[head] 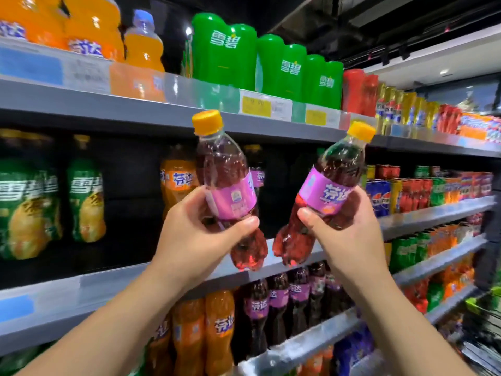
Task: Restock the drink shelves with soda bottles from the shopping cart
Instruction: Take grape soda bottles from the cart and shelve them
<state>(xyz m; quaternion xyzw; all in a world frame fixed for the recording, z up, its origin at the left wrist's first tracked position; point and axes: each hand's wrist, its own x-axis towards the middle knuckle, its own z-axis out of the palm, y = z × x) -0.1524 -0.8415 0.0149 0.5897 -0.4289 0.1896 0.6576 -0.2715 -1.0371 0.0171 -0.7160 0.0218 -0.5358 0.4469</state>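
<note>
Drink shelves [271,264] behind; each hand's fingers closed round purple soda bottle: left [226,191], right [322,196].

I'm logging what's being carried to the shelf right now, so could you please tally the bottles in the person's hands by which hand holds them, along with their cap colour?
Left hand: 1 purple-label soda bottle, orange cap
Right hand: 1 purple-label soda bottle, orange cap
Total: 2 bottles, both tilted, each in a closed grip in front of the drink shelves.
</note>
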